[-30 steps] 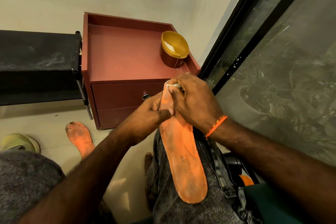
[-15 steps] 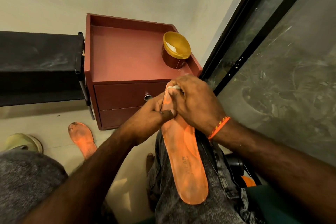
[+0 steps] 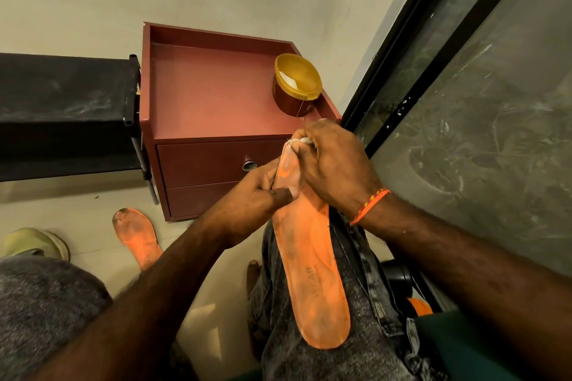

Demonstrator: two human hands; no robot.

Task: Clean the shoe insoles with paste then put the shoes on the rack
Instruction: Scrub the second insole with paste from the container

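Observation:
An orange insole [image 3: 312,272] lies lengthwise along my right thigh, its toe end whitish with paste. My left hand [image 3: 257,192] pinches the insole's left edge near the toe, thumb on top. My right hand [image 3: 331,164] is closed around a small white cloth [image 3: 301,141] and presses it on the toe end. An open yellow-rimmed paste tub [image 3: 295,86] with white paste stands on the red cabinet [image 3: 210,96]. A second, dirty orange insole [image 3: 136,235] lies on the floor. A black rack [image 3: 62,108] stands to the left.
A pale green shoe [image 3: 34,243] sits on the floor at the left edge. A dark-framed glass door [image 3: 464,102] fills the right side. The cabinet has two drawers with a metal knob [image 3: 249,165]. Something black and orange [image 3: 408,291] shows by my right leg.
My right hand with the cloth stays at the insole's toe end, shifting only slightly while rubbing. My left hand keeps its grip. The view has drifted a little.

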